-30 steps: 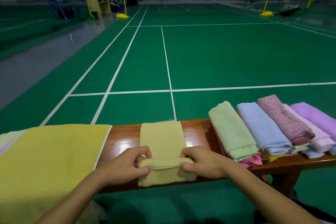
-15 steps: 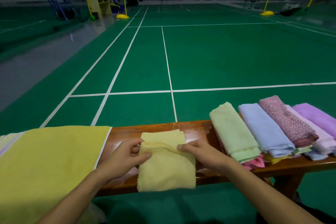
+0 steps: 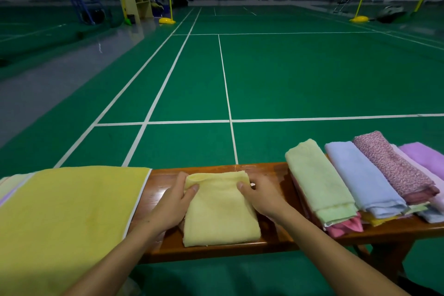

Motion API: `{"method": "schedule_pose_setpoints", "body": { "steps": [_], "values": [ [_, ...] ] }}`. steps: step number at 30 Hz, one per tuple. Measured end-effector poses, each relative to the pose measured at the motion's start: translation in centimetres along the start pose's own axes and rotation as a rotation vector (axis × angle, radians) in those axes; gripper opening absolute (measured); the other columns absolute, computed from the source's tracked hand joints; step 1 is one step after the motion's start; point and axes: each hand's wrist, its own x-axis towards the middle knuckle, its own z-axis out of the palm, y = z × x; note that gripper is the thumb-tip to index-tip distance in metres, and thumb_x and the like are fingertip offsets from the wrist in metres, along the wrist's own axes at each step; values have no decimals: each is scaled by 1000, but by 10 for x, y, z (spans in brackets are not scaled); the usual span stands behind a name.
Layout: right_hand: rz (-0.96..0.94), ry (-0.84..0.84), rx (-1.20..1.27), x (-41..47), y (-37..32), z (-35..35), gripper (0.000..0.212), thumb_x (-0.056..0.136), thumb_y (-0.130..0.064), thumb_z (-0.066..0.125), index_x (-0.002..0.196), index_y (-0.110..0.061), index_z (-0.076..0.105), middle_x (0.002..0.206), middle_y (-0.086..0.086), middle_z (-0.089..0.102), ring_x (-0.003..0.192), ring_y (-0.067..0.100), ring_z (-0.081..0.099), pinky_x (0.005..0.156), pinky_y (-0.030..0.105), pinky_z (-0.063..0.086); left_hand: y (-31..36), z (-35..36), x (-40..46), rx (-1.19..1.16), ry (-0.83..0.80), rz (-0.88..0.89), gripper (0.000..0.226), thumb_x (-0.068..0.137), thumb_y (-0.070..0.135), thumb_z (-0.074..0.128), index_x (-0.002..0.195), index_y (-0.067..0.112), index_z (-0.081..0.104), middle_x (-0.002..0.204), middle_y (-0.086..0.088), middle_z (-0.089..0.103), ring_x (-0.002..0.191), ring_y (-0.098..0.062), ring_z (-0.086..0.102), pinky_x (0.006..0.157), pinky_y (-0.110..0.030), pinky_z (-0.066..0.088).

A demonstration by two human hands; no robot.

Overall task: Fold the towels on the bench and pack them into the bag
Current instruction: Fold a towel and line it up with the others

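Folding looked nearly finished on the pale yellow towel, which lay as a squat rectangle on the wooden bench between a big yellow cloth draped over the bench's left end and a row of folded towels stacked to the right. The left hand gripped the far left corner, thumb on top and fingers tucked round the edge, while the right hand held the far right corner the same way, thumb pressed on the top layer. To do this step well, I judged both corners needed to be drawn level so the upper layer met the lower one squarely, then smoothed flat from the fold toward the near edge to push out trapped air. The near left corner looked slightly ragged, so a tug there would likely tidy it. No bag was clearly visible, so packing seemed to come later.
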Motion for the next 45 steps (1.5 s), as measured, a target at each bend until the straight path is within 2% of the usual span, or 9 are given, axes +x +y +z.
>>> {"method": "schedule_pose_setpoints", "body": {
  "steps": [2,6,10,19,24,27,32,37,45],
  "values": [
    [22,74,-131,9,0,6,28,106,-38,55,108,-20,76,99,-4,76,92,15,69,89,44,59,-6,5,8,33,6,-28,17,110,44,47,115,28,46,84,-9,71,56,-27,66,49,-42,54],
    [76,163,-248,20,8,17,31,107,-39,54,101,-15,73,89,-2,71,83,15,67,76,36,58,-19,11,25,131,122,-28,20,108,44,53,115,26,50,102,7,67,91,-12,66,87,-50,58],
    [88,242,-346,24,14,24,29,106,-36,56,91,-14,68,80,-2,65,76,17,63,58,29,42,-20,19,33,191,180,-80,24,105,45,59,114,25,51,100,12,63,93,-11,63,87,-45,56],
    [-47,513,-746,6,0,-1,24,105,-48,54,97,-26,59,82,-9,63,70,14,62,54,29,35,-7,1,29,643,401,157,13,105,40,56,115,32,50,71,13,60,61,-4,53,48,-26,35],
    [-370,336,-620,-13,-12,14,25,107,-35,50,124,-21,62,122,-1,64,116,19,59,92,26,43,-14,13,16,709,304,469,15,102,39,60,107,33,73,109,16,70,106,-10,63,90,-32,51],
    [-423,51,-715,-19,-2,40,50,109,-34,33,157,-19,37,171,8,26,160,29,18,129,53,20,-21,31,12,844,77,452,43,106,54,43,138,36,65,152,15,57,150,-13,41,123,-32,21],
    [-379,-115,-799,-16,15,35,58,113,-42,20,168,-24,11,176,-2,-1,162,22,-10,130,56,-1,-27,31,11,992,-127,244,76,106,71,14,169,28,10,176,5,-7,161,-13,-15,130,-42,-2],
    [-348,-134,-877,-13,33,18,58,114,-43,16,168,-22,11,176,-3,-4,162,21,-12,129,60,2,-31,23,12,1000,-162,235,81,103,75,7,168,29,-6,172,6,-25,158,-18,-27,131,-45,-7],
    [-477,83,-679,-19,33,-15,38,109,-33,52,143,-21,60,160,-2,48,154,18,35,126,42,33,-26,-4,13,700,61,433,36,103,50,54,137,40,63,150,19,56,144,-6,43,117,-44,43]
  ]
}}
